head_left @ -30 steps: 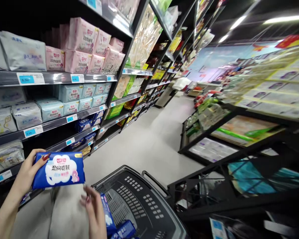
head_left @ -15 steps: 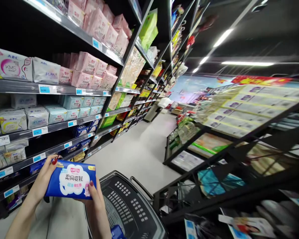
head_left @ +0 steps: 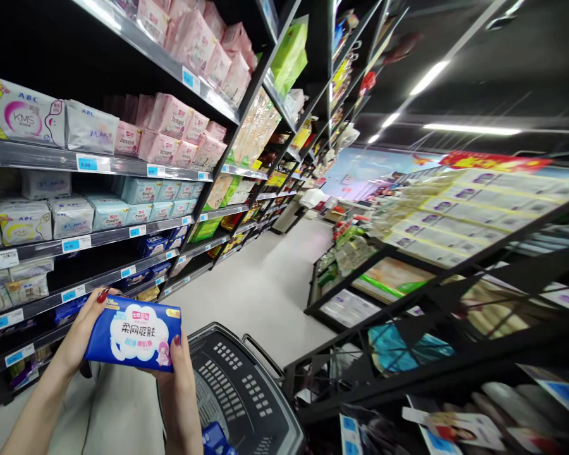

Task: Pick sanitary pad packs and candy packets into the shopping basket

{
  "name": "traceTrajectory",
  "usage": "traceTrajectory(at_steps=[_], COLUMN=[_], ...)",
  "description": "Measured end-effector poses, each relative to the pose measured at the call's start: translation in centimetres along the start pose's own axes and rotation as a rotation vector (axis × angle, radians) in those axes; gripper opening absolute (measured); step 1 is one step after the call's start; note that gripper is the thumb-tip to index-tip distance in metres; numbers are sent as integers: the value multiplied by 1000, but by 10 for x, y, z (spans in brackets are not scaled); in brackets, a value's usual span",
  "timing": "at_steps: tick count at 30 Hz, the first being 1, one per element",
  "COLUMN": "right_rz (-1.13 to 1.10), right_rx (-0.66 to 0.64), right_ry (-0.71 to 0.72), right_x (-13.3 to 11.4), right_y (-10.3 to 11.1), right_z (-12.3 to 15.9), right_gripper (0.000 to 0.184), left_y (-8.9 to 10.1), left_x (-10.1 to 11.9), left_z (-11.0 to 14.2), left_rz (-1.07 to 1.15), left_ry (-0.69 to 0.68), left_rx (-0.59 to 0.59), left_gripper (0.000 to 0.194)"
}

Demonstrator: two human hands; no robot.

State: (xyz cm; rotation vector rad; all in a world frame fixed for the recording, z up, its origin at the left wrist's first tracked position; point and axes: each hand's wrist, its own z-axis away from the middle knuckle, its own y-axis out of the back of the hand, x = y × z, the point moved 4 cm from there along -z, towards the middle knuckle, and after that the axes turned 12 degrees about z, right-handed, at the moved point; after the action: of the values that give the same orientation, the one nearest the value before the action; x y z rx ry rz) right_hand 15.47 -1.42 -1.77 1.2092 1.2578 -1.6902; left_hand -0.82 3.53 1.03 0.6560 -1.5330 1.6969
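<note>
A blue pack of sanitary pads (head_left: 135,333) with a white cloud-shaped label is held up between both hands, its printed front facing me. My left hand (head_left: 86,322) grips its left end, the red-nailed thumb at the upper left corner. Around the lower right end closes my right hand (head_left: 180,370), thumb against the edge and fingers hidden behind. Below and right of the pack is a dark plastic shopping basket or cart (head_left: 237,385) with slotted walls. Inside its near end lies another blue pack (head_left: 214,437), partly cut off by the frame.
Shelves on the left hold pink packs (head_left: 171,114), light blue packs (head_left: 142,189) and white packs (head_left: 28,114), with price tags along the edges. A grey floor aisle (head_left: 265,278) runs ahead. On the right stands a dark rack (head_left: 351,354) with boxed goods (head_left: 464,208).
The pack has risen very slightly and tilted a little in both hands, which keep their hold. The view has shifted slightly.
</note>
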Motion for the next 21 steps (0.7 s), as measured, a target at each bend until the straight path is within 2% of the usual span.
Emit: traceTrajectory(at_steps=[3,16,21], right_rz=[-14,-30,-18], right_rx=[-26,-13,3], right_ry=[-9,-26,-27], right_x=[-5,-9,-7], right_y=[1,7,8], right_z=[3,9,8], right_gripper=[78,85,80], left_y=[-2,-7,-8], left_x=[-1,-2,-2], left_z=[0,3,4], left_rz=[4,24,34], left_ry=[-1,-1,-19], left_rx=[-20,-45,-26], left_gripper=[68,62,59])
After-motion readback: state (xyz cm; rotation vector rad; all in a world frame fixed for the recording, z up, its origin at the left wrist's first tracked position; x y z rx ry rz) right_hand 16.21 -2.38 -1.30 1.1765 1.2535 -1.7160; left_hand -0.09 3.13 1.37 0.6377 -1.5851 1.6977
